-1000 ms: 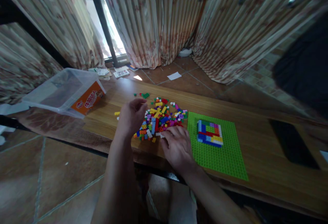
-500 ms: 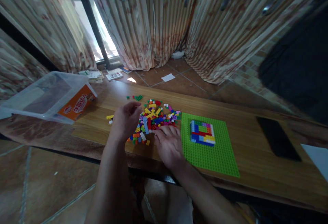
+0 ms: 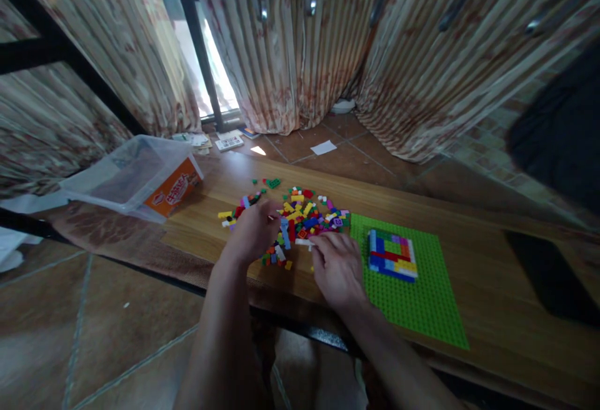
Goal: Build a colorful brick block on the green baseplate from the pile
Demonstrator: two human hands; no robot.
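Pinched a white brick (image 3: 303,242) in the fingers (image 3: 320,245) of the right hand (image 3: 338,267), at the near edge of the loose brick pile (image 3: 304,210). Curled the left hand (image 3: 255,232) knuckles-up over the pile's near-left part, touching the bricks (holding something or nothing: impossible to tell). Worked over a wooden desk (image 3: 469,222). Had the green baseplate (image 3: 412,300) just right of the right hand, a flat multicoloured patch (image 3: 392,255) pressed onto it. Saw a clear tub (image 3: 126,172) with an orange label well off to the left
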